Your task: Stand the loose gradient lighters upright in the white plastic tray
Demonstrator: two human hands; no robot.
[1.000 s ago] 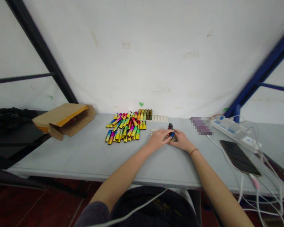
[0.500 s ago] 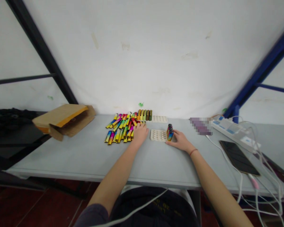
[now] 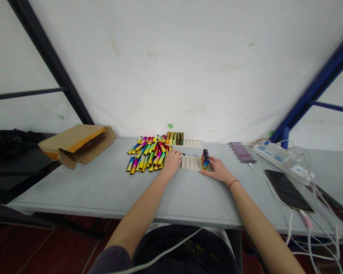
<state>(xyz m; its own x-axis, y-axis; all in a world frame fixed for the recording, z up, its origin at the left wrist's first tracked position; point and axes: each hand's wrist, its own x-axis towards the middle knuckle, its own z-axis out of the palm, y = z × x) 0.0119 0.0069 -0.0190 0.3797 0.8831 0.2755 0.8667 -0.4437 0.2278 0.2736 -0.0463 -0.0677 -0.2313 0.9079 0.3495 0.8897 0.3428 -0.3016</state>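
Note:
My left hand (image 3: 173, 161) is closed on a lighter (image 3: 182, 155); its dark end pokes out past my fingertips beside the left edge of a white tray (image 3: 191, 163) with rows of small pockets. At the tray's right end stands a row of shiny multicoloured lighters (image 3: 205, 160) with dark tops. My right hand (image 3: 217, 170) grips that end, thumb at the near edge and fingers behind the row. To the left of my left hand lies a loose pile of metallic rainbow lighters (image 3: 144, 158), partly hidden by the hand.
Behind, a second white tray (image 3: 193, 143) carries upright gold-topped lighters (image 3: 175, 138) at its left. An open cardboard box (image 3: 77, 142) lies at the left. A phone (image 3: 288, 190), a power strip (image 3: 284, 160) and white cables occupy the right side. A wall backs the table (image 3: 188, 201).
My left hand has moved right from the pile to the near tray's left edge, and a lighter's dark end now shows at its fingertips. My right hand stays in place.

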